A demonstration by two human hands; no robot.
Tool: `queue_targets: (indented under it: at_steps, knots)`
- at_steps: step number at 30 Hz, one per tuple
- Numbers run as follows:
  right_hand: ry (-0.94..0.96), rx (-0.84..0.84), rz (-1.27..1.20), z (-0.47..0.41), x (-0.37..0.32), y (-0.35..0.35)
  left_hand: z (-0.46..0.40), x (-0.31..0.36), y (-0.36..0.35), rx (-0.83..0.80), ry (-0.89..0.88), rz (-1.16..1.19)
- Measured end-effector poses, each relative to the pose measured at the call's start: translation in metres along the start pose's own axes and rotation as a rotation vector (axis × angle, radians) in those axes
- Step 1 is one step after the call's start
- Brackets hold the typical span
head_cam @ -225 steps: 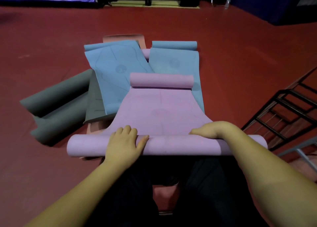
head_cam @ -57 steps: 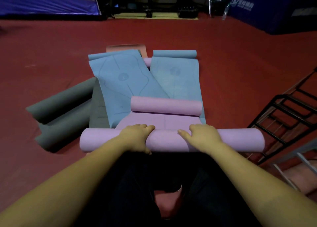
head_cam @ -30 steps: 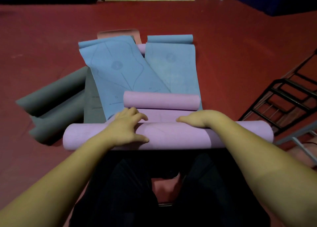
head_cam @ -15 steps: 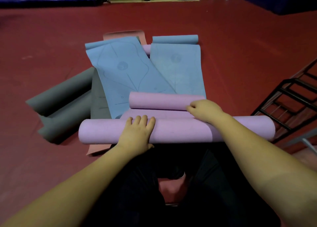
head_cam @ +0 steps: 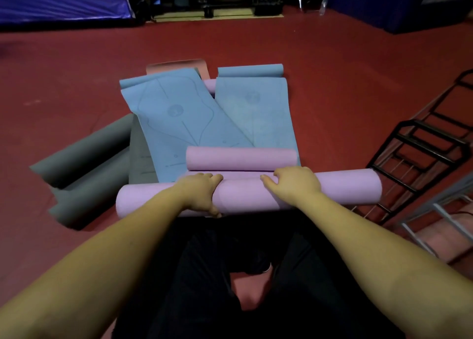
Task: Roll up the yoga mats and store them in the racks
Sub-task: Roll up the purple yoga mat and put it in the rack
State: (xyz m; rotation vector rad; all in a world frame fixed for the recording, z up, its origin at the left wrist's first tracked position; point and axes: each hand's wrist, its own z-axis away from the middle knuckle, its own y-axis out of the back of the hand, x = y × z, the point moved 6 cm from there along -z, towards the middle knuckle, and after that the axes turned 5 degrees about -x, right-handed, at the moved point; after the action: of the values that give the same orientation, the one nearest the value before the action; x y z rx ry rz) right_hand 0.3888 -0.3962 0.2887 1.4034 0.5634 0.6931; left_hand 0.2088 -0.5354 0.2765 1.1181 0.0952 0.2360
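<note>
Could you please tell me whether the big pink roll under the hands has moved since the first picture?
Yes. The big pink roll has advanced away from the person, up to the small pink curl; only a sliver of flat mat remains between them.

A dark red floor (head_cam: 332, 65) fills the room and the light is dim. Blue banners with white lettering stand along the far left (head_cam: 58, 3) and far right (head_cam: 399, 3). Between them, in shadow, sits dark equipment on a pale platform (head_cam: 217, 15); what it is cannot be told.
</note>
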Motion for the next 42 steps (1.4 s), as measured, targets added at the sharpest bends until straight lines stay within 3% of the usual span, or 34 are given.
queue_targets:
  at_steps: [6, 11, 15, 18, 23, 26, 28, 31, 35, 39, 42]
  knots:
    - [-0.01, -0.058, -0.081, 0.011, 0.007, 0.015, 0.016, 0.006, 0.014, -0.049, -0.056, 0.002]
    - [-0.009, -0.17, -0.088, 0.034, 0.011, 0.022, 0.035, 0.011, 0.012, -0.256, -0.075, 0.069]
    - [-0.024, -0.317, -0.131, 0.027, 0.007, 0.013, 0.032, 0.008, 0.003, -0.323, -0.073, 0.259]
    - [-0.058, -0.455, -0.184, 0.011, 0.009, 0.009, 0.03, 0.003, 0.008, -0.192, -0.107, 0.343]
    - [-0.081, -0.665, -0.28, -0.016, 0.013, 0.0, 0.044, -0.007, 0.003, 0.286, -0.048, 0.344]
    - [-0.08, -0.741, -0.304, -0.031, 0.012, -0.009, 0.065, 0.015, -0.016, 0.591, 0.006, 0.151]
    - [-0.072, -0.786, -0.324, -0.036, 0.009, -0.013, 0.068, 0.027, -0.031, 0.602, 0.066, -0.027]
    - [-0.038, -0.816, -0.352, -0.042, 0.004, -0.016, 0.056, 0.025, -0.036, 0.48, 0.11, -0.139]
    - [-0.058, -0.678, -0.281, -0.052, 0.01, -0.017, 0.038, 0.019, -0.029, 0.356, 0.183, -0.175]
    - [-0.006, -0.151, -0.289, -0.042, 0.02, 0.009, 0.029, 0.02, -0.019, 0.318, 0.149, -0.198]
    - [-0.024, 0.021, -0.246, -0.019, 0.02, 0.011, 0.027, 0.016, -0.015, 0.284, 0.124, -0.179]
